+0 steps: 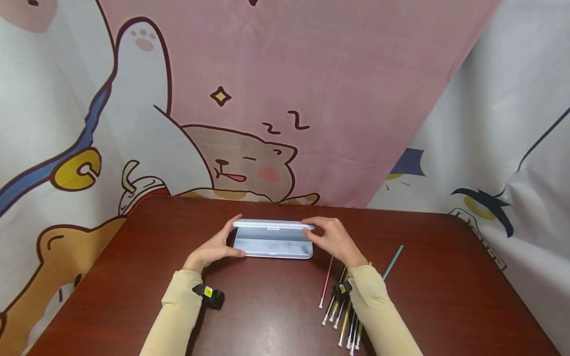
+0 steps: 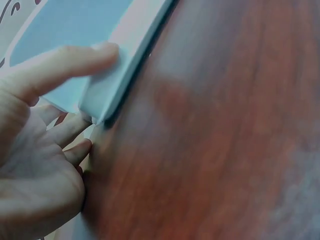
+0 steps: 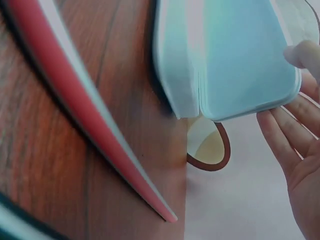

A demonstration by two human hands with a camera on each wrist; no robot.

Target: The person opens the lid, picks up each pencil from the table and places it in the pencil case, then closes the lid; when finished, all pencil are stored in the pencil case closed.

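A white case (image 1: 272,248) stands on the table with its lid (image 1: 272,224) raised, and its inside shows no items. My left hand (image 1: 215,246) grips the case's left end, its thumb on the front edge and other fingers behind, as the left wrist view shows. At the lid's right end, my right hand (image 1: 335,241) pinches the lid (image 3: 245,60), thumb on the inner face and fingers behind it. Several pencils (image 1: 345,324) lie under and beside my right forearm, with a red one (image 1: 326,284) nearest the case.
A green pencil (image 1: 394,261) lies right of my right sleeve. The dark red-brown table (image 1: 262,306) meets a printed cloth (image 1: 356,99) along its back edge, with more cloth hanging at both sides.
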